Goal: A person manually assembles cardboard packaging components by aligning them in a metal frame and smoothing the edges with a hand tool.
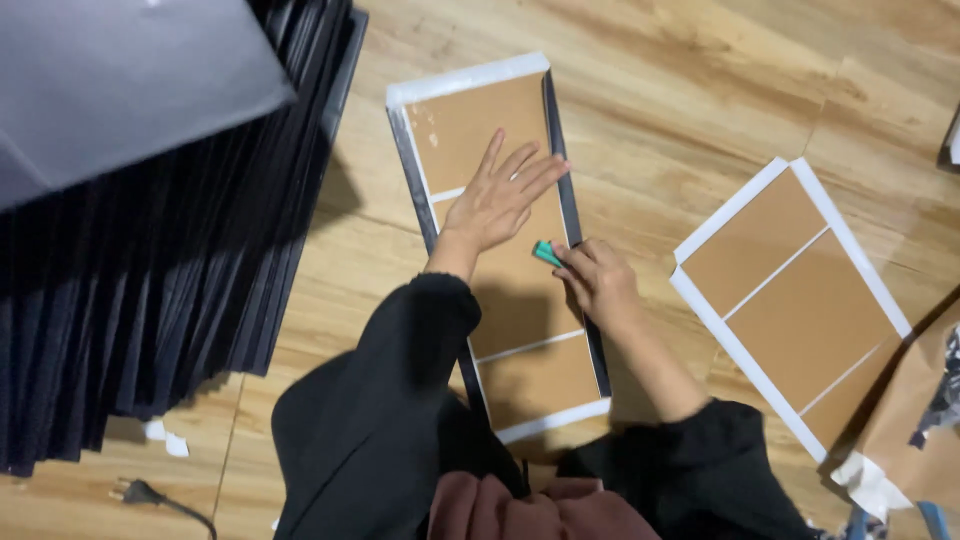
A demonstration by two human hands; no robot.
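Nearest, the right hand (600, 283) has its grip pinched on a small green tool (546, 254) at the right edge of the long brown panel (500, 210), which lies flat on the wooden floor (680, 90). Just beyond, the left hand (497, 200) presses it down with fingers spread. The panel looks stiff, light and thin, best gripped by its long edges; a stack of black sheets (170, 270) stands far left.

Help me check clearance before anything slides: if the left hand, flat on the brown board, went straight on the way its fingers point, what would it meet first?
Likely the dark strip along the brown rectangular board's right edge; the left hand points up and right toward it. Beyond lies bare wooden floor.
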